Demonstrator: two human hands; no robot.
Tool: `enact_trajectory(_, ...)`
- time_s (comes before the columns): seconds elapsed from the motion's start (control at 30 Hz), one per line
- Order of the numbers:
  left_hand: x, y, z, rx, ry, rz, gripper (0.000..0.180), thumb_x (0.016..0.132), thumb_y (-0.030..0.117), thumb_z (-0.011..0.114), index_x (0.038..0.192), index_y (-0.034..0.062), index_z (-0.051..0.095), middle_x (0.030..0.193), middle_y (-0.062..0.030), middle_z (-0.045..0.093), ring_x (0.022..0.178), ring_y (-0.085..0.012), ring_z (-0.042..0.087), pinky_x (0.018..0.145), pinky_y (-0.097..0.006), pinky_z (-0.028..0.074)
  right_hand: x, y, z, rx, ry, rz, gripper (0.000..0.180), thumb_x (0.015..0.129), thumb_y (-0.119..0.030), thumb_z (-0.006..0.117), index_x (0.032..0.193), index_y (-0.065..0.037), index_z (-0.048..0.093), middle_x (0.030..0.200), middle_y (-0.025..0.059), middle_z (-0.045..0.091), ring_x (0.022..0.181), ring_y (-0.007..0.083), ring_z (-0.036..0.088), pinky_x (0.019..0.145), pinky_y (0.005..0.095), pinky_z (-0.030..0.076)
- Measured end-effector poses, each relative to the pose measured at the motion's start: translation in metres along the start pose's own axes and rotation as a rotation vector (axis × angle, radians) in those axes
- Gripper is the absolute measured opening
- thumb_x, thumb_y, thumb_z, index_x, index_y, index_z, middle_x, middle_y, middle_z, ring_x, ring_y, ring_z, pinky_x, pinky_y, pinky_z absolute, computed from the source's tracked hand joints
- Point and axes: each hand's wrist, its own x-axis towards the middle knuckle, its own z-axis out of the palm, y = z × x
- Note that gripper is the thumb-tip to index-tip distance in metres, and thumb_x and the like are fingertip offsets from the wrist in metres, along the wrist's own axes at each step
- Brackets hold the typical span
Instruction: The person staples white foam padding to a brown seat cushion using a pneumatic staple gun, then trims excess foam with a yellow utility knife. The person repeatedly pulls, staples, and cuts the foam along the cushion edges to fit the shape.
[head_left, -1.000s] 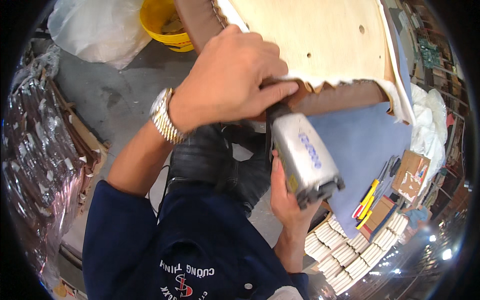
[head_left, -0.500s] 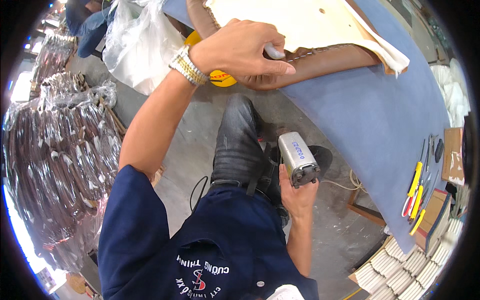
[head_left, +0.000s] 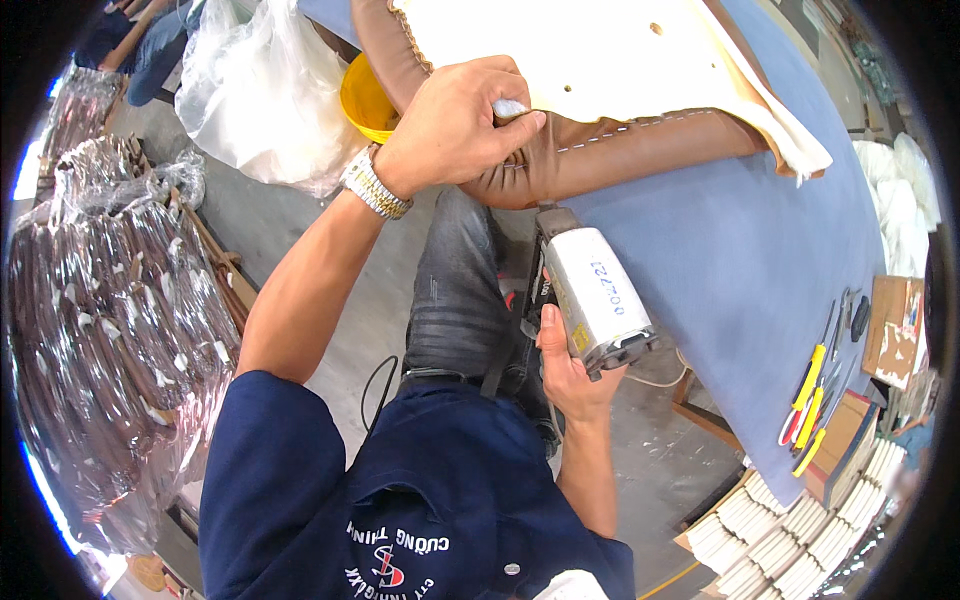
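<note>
My left hand (head_left: pixel 455 125) pinches a fold of brown leather-like cover (head_left: pixel 650 150) at the near edge of an upholstered panel. Something whitish shows by its fingers, too small to make out. A row of staples or stitches runs along the cover beside the panel's cream backing (head_left: pixel 590 60). Lower right, my right hand (head_left: pixel 578 385) is closed round a staple gun (head_left: pixel 600 290) with a silver body and dark ends. Its nose reaches up close to the cover's lower edge; I cannot tell whether they touch. The gun's body hides most of its handle.
The panel lies on a blue-covered table (head_left: pixel 720 270). Yellow-handled pliers (head_left: pixel 805 390) and other tools lie at its right. A yellow bucket (head_left: pixel 368 95) and a plastic bag (head_left: pixel 265 100) are at upper left, near plastic-wrapped brown pieces (head_left: pixel 110 340). Another person sits at far upper left.
The staple gun has moved up toward the cover's edge in my right hand. My left hand has shifted slightly left and still pinches the cover, which now shows a fold below the thumb.
</note>
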Motion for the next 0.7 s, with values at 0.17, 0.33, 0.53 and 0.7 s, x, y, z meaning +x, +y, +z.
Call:
enact_trajectory(0.17,0.0,-0.004,0.002,0.003,0.028,0.027,0.019,0.09,0.02,0.074,0.088,0.0009,0.073,0.086,-0.0085,0.067,0.068,-0.0257,0.064,0.064,-0.036,0.05,0.01,0.006,0.008,0.039,-0.029,0.033,0.039,0.085,-0.004,0.08,0.12,0.006,0.066,0.112,0.0173,0.072,0.099,0.0276,0.073,0.088,0.0356,0.057)
enact_trajectory(0.33,0.0,-0.002,0.001,-0.005,0.022,0.008,0.02,0.089,0.021,0.073,0.085,0.0017,0.073,0.084,-0.0097,0.066,0.067,-0.0276,0.063,0.063,-0.037,0.049,0.022,-0.001,0.006,-0.217,-0.051,-0.215,0.053,0.082,-0.004,0.081,0.13,0.006,0.06,0.116,0.0174,0.071,0.102,0.0286,0.074,0.088,0.0345,0.058)
enact_trajectory(0.53,-0.002,-0.001,0.004,-0.013,0.056,0.025,0.02,0.089,0.021,0.073,0.083,0.0014,0.071,0.081,-0.0104,0.064,0.067,-0.0303,0.062,0.063,-0.038,0.049,0.029,-0.014,0.009,-0.415,-0.086,-0.225,0.057,0.082,-0.012,0.082,0.131,0.004,0.059,0.122,0.0182,0.07,0.1,0.0297,0.076,0.084,0.0376,0.061)
enact_trajectory(0.7,-0.003,0.003,0.002,-0.077,0.036,-0.042,0.022,0.086,0.021,0.073,0.078,0.0011,0.067,0.078,-0.0112,0.062,0.068,-0.0321,0.062,0.064,-0.039,0.049,0.032,-0.021,0.001,-0.491,-0.137,-0.196,0.059,0.082,-0.016,0.084,0.133,0.001,0.059,0.121,0.0174,0.071,0.098,0.0297,0.076,0.08,0.0378,0.061)
